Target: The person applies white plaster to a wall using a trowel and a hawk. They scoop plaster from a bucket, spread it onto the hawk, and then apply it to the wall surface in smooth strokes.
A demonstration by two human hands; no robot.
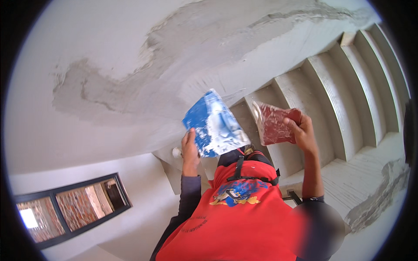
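My left hand (189, 150) grips the left edge of a blue flat board (200, 117), which carries a thick mass of white paste (224, 126) over its right half and smears elsewhere. My right hand (300, 130) is closed on a dark red flat spreader (274, 126), thumb on its face, with white paste along its left edge and across its surface. The two tools are held apart in front of my red shirt.
Concrete stairs (326, 100) run along the right and below me. A wall (113, 108) with rough grey patches spans the upper left. A dark-framed window (56, 217) is at lower left. Another grey patch (379, 200) marks the surface at right.
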